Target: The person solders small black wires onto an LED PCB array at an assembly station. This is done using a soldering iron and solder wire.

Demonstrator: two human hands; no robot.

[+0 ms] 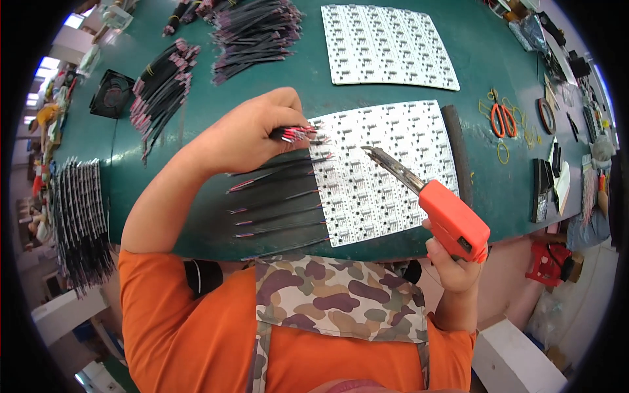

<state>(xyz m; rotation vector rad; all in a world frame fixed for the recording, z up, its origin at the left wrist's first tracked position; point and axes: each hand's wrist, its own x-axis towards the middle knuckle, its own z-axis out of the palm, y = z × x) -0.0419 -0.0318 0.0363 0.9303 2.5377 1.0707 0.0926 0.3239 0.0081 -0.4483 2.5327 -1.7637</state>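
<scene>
**Soldering gun up, wire bundle at the board**

Nearest you, your right hand [452, 262] is gripping the orange soldering gun [453, 223], fingers wrapped tight round its handle, and its metal tip is hanging just above the white circuit panel [386, 177]. That panel is lying on the green surface [295, 72], right at the near edge, with a row of black wires [278, 196] fanning off its left side. Just beyond, your left hand [246, 134] is pinching a small bundle of red-tipped wires [298, 133], closed firmly on them, the ends sitting at the panel's upper left corner. Further out, a second white panel [386, 46] is lying flat, with heaps of wires [255, 29] to its left and orange scissors [503, 119] off right.
</scene>
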